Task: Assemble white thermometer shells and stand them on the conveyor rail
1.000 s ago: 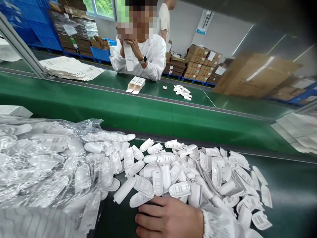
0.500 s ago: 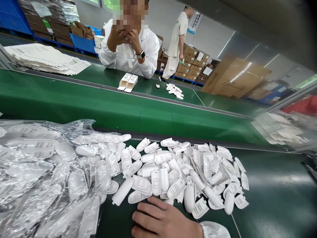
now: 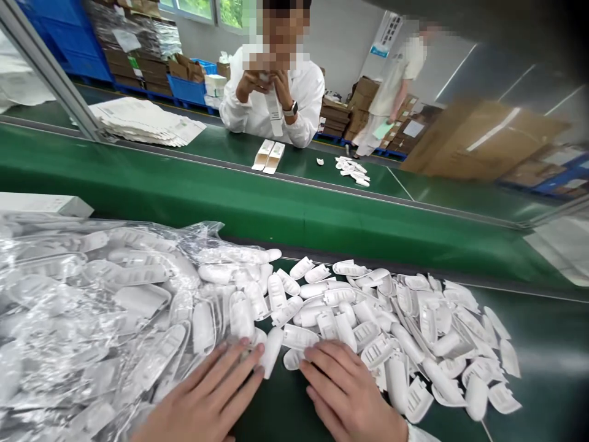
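A loose heap of white plastic shell pieces (image 3: pixel 427 319) is spread over the green work surface (image 3: pixel 269 408). My right hand (image 3: pixel 343 387) rests against the near left edge of this heap, fingers stretched out and touching some pieces. At the mouth of a clear plastic bag (image 3: pixel 129 319) full of the same shells lies my left hand (image 3: pixel 216 383), its fingers spread. Its fingertips touch or nearly touch a smooth white shell (image 3: pixel 273 352) between the two hands. Neither hand grips anything that I can see.
Beyond a green ledge (image 3: pixel 276 205), a co-worker in white (image 3: pixel 304 98) holds a narrow white box. Before them stand two open small boxes (image 3: pixel 268 156) and a few white pieces (image 3: pixel 352 170). A stack of flat cartons (image 3: pixel 145 121) lies left; another person (image 3: pixel 396 80) stands behind.
My left hand has come into view over the bag's edge. My right hand stays by the heap's near edge. The view has swung left, and the co-worker now holds a narrow box visibly.
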The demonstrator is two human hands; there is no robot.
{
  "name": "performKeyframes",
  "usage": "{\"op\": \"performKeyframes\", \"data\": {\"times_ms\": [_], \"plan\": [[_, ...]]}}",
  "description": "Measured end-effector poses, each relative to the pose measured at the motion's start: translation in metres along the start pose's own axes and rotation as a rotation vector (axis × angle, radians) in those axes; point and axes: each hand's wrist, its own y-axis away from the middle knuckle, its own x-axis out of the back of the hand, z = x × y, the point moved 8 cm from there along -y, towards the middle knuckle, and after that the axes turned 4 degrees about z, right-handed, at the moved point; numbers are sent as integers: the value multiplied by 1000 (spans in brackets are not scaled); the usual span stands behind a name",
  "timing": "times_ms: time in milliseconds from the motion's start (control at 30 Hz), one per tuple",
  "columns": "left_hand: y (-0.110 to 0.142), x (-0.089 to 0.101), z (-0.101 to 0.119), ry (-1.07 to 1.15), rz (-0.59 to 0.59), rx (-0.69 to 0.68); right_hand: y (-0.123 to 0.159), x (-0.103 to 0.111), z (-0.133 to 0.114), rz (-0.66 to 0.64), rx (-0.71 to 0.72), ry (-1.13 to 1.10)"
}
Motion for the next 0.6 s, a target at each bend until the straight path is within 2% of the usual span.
{"op": "performKeyframes", "data": {"times_ms": [100, 267, 333, 467, 533, 600], "plan": [[13, 11, -17, -27, -30, 77, -8, -18, -6, -78, 76, -5], [23, 37, -26, -28, -21, 74, -27, -18, -6, 15, 60, 5], [26, 38, -31, -50, -51, 92, -43, -25, -24, -3, 98, -28], [33, 37, -46, -97, -114, 138, -78, -57, -77, -132, 222, -134], [39, 43, -57, -114, -113, 165, -86, -70, -88, -184, 227, -159], [46, 52, -66, -118, -100, 193, -82, -76, -85, -194, 185, -164]]}}
